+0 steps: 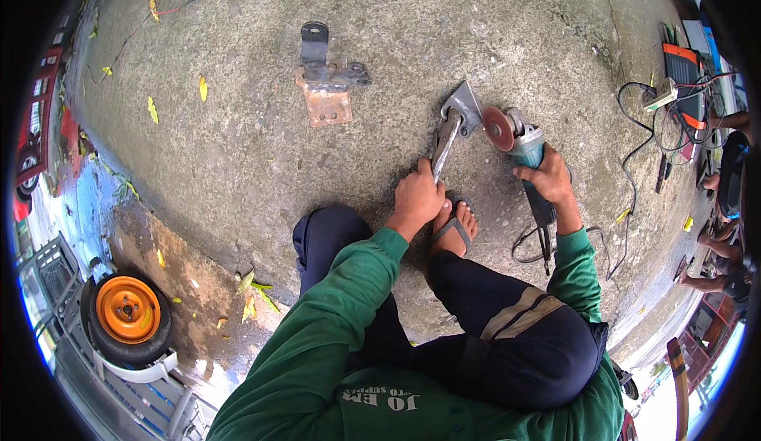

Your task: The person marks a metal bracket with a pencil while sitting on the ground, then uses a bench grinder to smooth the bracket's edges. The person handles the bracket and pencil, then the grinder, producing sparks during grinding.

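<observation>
My left hand is closed round the handles of a pair of metal pliers. At their far end is a small grey metal bracket with a bent, angular plate, low over the concrete or touching it; I cannot tell which. In my right hand is a teal angle grinder, its reddish disc facing the bracket's right side with a narrow gap. No sparks show. Farther off to the left lies a rusty bracket with black arms.
My sandalled foot is just right of my left hand. A black cord runs across the concrete on the right towards an orange-and-black machine. Other people sit at the right edge. An orange-rimmed wheel is at lower left.
</observation>
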